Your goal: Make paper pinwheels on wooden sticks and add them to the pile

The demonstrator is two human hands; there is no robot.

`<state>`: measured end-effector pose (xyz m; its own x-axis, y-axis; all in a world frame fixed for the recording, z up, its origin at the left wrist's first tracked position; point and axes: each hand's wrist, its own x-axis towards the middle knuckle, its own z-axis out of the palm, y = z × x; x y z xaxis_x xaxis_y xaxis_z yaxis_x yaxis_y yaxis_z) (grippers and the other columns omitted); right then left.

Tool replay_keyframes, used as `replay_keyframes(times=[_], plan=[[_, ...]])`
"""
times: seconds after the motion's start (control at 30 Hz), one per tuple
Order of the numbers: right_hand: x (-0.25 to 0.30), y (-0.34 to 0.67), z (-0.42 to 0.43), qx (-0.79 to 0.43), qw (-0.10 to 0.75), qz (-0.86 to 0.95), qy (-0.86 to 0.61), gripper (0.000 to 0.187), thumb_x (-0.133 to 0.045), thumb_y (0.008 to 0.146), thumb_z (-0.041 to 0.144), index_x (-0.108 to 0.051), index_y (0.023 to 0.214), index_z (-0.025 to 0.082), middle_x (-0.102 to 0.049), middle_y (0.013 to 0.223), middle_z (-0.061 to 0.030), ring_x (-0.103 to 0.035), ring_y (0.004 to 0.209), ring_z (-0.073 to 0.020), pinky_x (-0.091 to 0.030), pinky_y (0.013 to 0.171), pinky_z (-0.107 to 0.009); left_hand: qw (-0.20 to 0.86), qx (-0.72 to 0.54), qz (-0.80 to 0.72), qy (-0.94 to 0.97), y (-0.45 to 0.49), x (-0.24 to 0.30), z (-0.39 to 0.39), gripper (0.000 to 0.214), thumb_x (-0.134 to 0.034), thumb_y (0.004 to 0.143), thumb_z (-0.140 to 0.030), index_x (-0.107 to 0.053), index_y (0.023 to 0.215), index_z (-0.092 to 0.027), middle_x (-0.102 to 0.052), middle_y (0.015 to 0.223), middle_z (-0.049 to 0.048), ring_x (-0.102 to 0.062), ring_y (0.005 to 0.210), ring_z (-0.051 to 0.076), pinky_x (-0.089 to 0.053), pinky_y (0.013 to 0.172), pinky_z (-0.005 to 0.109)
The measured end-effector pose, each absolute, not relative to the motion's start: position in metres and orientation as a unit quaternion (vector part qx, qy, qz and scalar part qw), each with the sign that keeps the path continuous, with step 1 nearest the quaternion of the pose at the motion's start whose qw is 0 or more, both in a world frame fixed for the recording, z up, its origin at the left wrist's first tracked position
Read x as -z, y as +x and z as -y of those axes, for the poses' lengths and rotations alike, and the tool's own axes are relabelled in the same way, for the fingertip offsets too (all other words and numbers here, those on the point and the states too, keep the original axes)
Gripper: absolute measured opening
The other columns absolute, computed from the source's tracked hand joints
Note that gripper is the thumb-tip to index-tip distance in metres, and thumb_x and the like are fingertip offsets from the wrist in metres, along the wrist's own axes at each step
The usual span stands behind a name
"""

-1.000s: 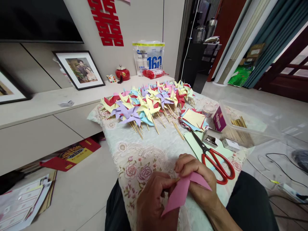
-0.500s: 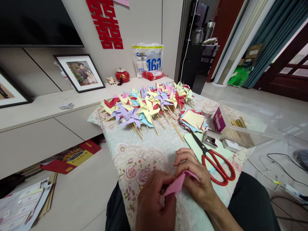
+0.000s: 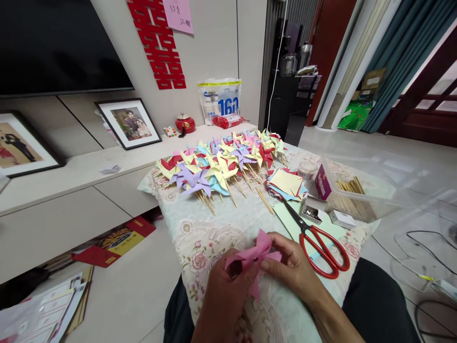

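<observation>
A pink paper pinwheel (image 3: 262,245) with a small pin at its centre is held between both hands, just above the near part of the flowered tablecloth (image 3: 200,238). My left hand (image 3: 224,290) is closed on its left blade, the thumb close to the centre. My right hand (image 3: 291,262) pinches the right side between thumb and fingers. Scissors with red handles (image 3: 323,247) lie right of my right hand, partly over pale green paper (image 3: 285,219). Farther off rests a large cluster of finished pinwheels (image 3: 217,164) on sticks, in yellow, purple, blue and red.
A stack of cut paper squares (image 3: 285,183) lies beside loose sticks (image 3: 264,202). An open box of metal pins (image 3: 312,213), a small white box (image 3: 342,218) and a clear plastic bin (image 3: 374,202) with sticks stand at the right. Cables (image 3: 400,267) run over the floor.
The pink paper has turned from a folded, edge-on shape to face me, showing its blades and centre pin. Both hands have shifted around it, and the camera view has tilted slightly upward.
</observation>
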<state>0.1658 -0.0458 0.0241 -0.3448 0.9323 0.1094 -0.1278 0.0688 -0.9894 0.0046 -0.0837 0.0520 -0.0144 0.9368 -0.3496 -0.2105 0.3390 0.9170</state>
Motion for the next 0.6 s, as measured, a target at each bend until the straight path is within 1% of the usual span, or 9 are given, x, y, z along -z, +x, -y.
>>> replay_keyframes(times=[0.07,0.17,0.27,0.33,0.4,0.5,0.6], plan=[[-0.02,0.168,0.045,-0.606,0.472,0.538,-0.348,0.036,-0.077,0.082,0.042,-0.071,0.114,0.026,-0.07,0.101,-0.0048,-0.064,0.095,-0.022,-0.05,0.077,-0.029,0.662,-0.485,-0.501,0.274,0.006,-0.056,0.082,0.025,-0.081,0.067,-0.035,-0.069,0.078,-0.017,-0.064,0.068,0.0009,-0.058,0.067,0.018,-0.046,0.062,0.028],[-0.013,0.171,0.044,-0.602,0.516,0.507,-0.337,0.042,-0.074,0.084,0.047,-0.069,0.12,0.027,-0.072,0.102,-0.0055,-0.064,0.095,-0.0212,-0.05,0.078,-0.028,0.699,-0.507,-0.455,0.219,0.01,-0.056,0.08,0.024,-0.082,0.068,-0.032,-0.072,0.083,-0.017,-0.064,0.067,0.0004,-0.057,0.063,0.016,-0.044,0.057,0.025],[-0.008,0.173,0.042,-0.589,0.544,0.496,-0.334,0.04,-0.071,0.086,0.048,-0.069,0.121,0.027,-0.071,0.101,-0.0063,-0.064,0.095,-0.0213,-0.049,0.082,-0.03,0.693,-0.53,-0.445,0.2,0.012,-0.054,0.077,0.019,-0.079,0.071,-0.031,-0.071,0.082,-0.018,-0.063,0.066,-0.0011,-0.054,0.059,0.013,-0.041,0.052,0.022],[-0.007,0.174,0.042,-0.565,0.564,0.498,-0.339,0.037,-0.071,0.087,0.046,-0.07,0.119,0.028,-0.069,0.11,-0.0071,-0.063,0.103,-0.0228,-0.049,0.089,-0.032,0.683,-0.541,-0.451,0.193,0.012,-0.053,0.075,0.018,-0.079,0.072,-0.032,-0.069,0.078,-0.019,-0.061,0.064,-0.0018,-0.052,0.057,0.012,-0.039,0.05,0.021],[-0.008,0.174,0.041,-0.524,0.58,0.523,-0.339,0.033,-0.072,0.086,0.043,-0.07,0.117,0.03,-0.063,0.122,-0.008,-0.058,0.116,-0.0254,-0.047,0.096,-0.035,0.677,-0.543,-0.458,0.191,0.011,-0.053,0.072,0.019,-0.08,0.071,-0.032,-0.068,0.077,-0.019,-0.062,0.065,-0.002,-0.051,0.056,0.012,-0.039,0.049,0.021],[-0.013,0.172,0.041,-0.455,0.565,0.599,-0.34,0.03,-0.075,0.085,0.038,-0.071,0.114,0.031,-0.056,0.133,-0.0088,-0.05,0.13,-0.029,-0.043,0.104,-0.042,0.676,-0.539,-0.461,0.201,0.009,-0.053,0.068,0.021,-0.08,0.07,-0.032,-0.067,0.079,-0.018,-0.063,0.067,-0.0018,-0.052,0.058,0.012,-0.042,0.052,0.022],[-0.017,0.169,0.042,-0.393,0.516,0.665,-0.37,0.024,-0.079,0.081,0.036,-0.072,0.103,0.028,-0.056,0.136,-0.0097,-0.05,0.13,-0.03,-0.04,0.107,-0.045,0.665,-0.539,-0.467,0.222,0.007,-0.053,0.066,0.02,-0.077,0.071,-0.033,-0.065,0.074,-0.018,-0.06,0.064,-0.0026,-0.049,0.056,0.012,-0.041,0.054,0.023]])
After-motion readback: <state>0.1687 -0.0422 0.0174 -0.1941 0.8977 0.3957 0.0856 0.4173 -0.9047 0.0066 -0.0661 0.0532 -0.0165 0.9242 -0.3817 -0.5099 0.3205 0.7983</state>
